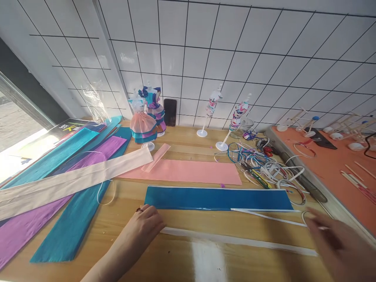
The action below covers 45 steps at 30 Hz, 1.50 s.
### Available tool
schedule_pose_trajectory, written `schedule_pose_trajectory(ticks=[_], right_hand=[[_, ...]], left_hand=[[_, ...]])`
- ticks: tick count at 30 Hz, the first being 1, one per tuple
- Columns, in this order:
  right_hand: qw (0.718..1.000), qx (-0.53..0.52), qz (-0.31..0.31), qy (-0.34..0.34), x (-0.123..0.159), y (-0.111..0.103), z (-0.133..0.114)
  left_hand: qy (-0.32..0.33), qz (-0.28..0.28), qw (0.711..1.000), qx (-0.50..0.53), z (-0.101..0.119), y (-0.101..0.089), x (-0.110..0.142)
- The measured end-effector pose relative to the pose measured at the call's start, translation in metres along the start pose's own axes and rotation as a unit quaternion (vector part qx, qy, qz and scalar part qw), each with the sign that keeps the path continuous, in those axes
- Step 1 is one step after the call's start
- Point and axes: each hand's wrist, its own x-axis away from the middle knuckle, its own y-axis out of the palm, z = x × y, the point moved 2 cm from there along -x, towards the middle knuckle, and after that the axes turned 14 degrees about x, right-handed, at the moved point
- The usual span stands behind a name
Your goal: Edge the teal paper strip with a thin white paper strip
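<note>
A dark blue strip of crepe paper or fabric (217, 198) lies flat across the table, with narrow white edging. At its lower left corner rests my left hand (148, 223), palm down, fingers lying on the table and touching the corner. A long pale strip (237, 238) runs rightward from beside those fingers. From the blue strip's lower edge a thin white tape strip (273, 217) peels away, leading to my right hand (337, 243). That hand is blurred by motion, its fingers closed around the strip's end.
Behind lies a pink strip (188, 171); teal (67, 227), purple and cream (88, 176) strips overlap at left. Dressed doll forms (143, 125) and two bare stands (202, 133) stand by the tiled wall. Tangled ribbons (264, 164) with a cutter (261, 179) lie right.
</note>
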Motion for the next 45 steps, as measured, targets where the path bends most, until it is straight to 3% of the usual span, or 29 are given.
schedule_pose_trajectory(ticks=[4,7,10,14,21,26,32,35,42,45], right_hand=[[0.977,-0.099,-0.075,-0.175,0.010,-0.001,-0.109],[0.951,-0.113,-0.107,-0.269,0.019,0.012,-0.149],[0.937,-0.118,-0.109,-0.311,0.025,0.024,-0.156],[0.934,-0.119,-0.119,-0.315,0.028,0.029,-0.154],[0.933,-0.102,-0.153,-0.311,0.030,0.022,-0.159],[0.938,-0.118,-0.151,-0.288,0.029,0.012,-0.154],[0.938,-0.128,-0.193,-0.257,0.028,0.007,-0.150],[0.931,-0.145,-0.204,-0.266,0.026,0.007,-0.165],[0.896,-0.142,-0.223,-0.357,0.021,0.001,-0.242],[0.887,-0.147,-0.247,-0.361,0.016,0.001,-0.256]], left_hand=[[-0.028,0.030,0.999,0.012,-0.003,0.005,-0.002],[-0.047,0.024,0.999,0.011,-0.002,0.007,0.000],[-0.044,0.011,0.999,0.005,0.000,0.006,0.002],[-0.016,0.014,1.000,-0.005,-0.001,0.005,0.005],[0.035,-0.008,0.999,-0.023,0.001,0.005,0.006],[0.020,-0.024,0.999,-0.012,0.004,0.003,0.004],[0.017,-0.027,0.999,0.000,0.003,0.007,0.003],[0.003,-0.019,0.999,0.028,0.004,0.007,0.003],[-0.046,-0.020,0.996,0.072,0.009,0.001,0.004],[-0.057,-0.011,0.994,0.096,0.003,-0.005,0.007]])
